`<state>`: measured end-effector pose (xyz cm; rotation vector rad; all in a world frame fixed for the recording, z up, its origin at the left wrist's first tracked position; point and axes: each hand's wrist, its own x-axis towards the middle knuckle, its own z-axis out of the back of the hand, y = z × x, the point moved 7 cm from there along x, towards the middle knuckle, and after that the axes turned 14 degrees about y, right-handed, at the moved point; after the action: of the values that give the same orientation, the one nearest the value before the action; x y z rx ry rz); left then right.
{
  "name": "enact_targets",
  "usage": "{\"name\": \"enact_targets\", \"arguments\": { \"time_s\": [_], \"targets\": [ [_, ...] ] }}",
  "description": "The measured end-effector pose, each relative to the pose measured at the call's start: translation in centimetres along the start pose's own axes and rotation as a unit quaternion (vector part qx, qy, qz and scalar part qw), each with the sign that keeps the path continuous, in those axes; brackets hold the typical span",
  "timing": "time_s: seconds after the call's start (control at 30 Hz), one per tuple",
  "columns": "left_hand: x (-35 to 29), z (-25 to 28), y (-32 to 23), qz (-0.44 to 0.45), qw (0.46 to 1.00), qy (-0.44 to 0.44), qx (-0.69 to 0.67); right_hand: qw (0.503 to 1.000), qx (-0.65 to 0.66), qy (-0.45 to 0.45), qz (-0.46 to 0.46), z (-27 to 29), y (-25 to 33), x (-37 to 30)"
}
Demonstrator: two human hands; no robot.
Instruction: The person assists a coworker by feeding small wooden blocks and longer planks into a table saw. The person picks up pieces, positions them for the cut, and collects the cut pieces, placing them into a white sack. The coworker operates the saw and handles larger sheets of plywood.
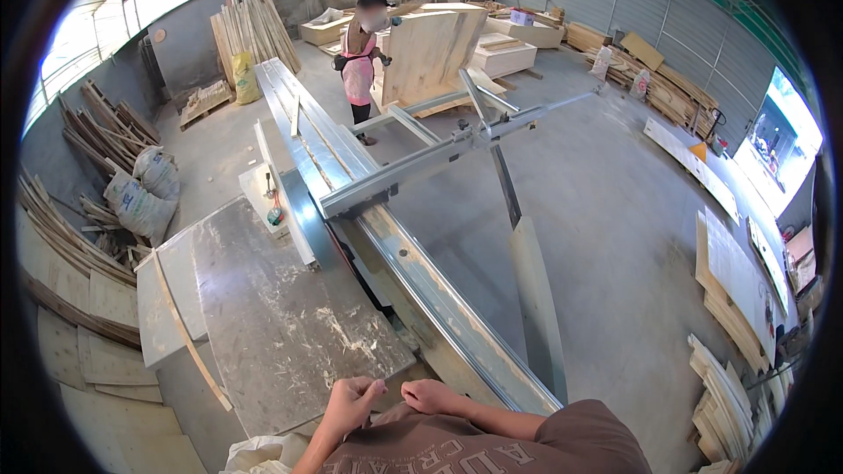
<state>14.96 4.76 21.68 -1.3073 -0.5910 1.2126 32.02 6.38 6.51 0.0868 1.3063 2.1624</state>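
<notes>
Dusty saw table (290,316), L hand (351,402) & R hand (432,397) nr edge, fingers curled, contents hidden, can't tell

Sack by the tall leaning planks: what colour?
The sack is yellow; head view shows it best.

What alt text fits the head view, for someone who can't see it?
The left hand and right hand are loosely curled by the near edge of a scuffed grey table, beside a long metal rail. Farther off, a person in pink stands by a large wooden panel.
</notes>
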Motion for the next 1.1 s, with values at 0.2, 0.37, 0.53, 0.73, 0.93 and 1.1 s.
{"name": "enact_targets", "arguments": {
  "time_s": [0.2,0.37,0.53,0.73,0.93,1.1],
  "targets": [
    [0.2,-0.1,-0.1,0.008,1.000,0.007,-0.021,1.000,0.001,-0.005,-0.005,0.3,0.0,0.3],
    [1.0,0.1,1.0,0.008,1.000,0.000,-0.020,0.999,0.014,-0.034,0.003,1.1,0.7,0.2],
    [1.6,0.3,-0.1,-0.020,1.000,0.001,-0.002,0.999,0.005,-0.037,-0.006,1.0,0.2,0.6],
    [2.0,0.6,0.3,-0.008,1.000,0.013,-0.013,0.999,0.010,-0.037,-0.014,1.0,0.0,1.0],
    [2.1,0.9,0.2,-0.011,1.000,0.023,-0.014,1.000,-0.006,-0.020,-0.019,0.8,-0.4,1.5],
    [2.2,1.1,0.5,-0.003,1.000,0.024,-0.016,1.000,-0.009,-0.020,-0.014,0.9,-0.3,1.9]
  ]
}}
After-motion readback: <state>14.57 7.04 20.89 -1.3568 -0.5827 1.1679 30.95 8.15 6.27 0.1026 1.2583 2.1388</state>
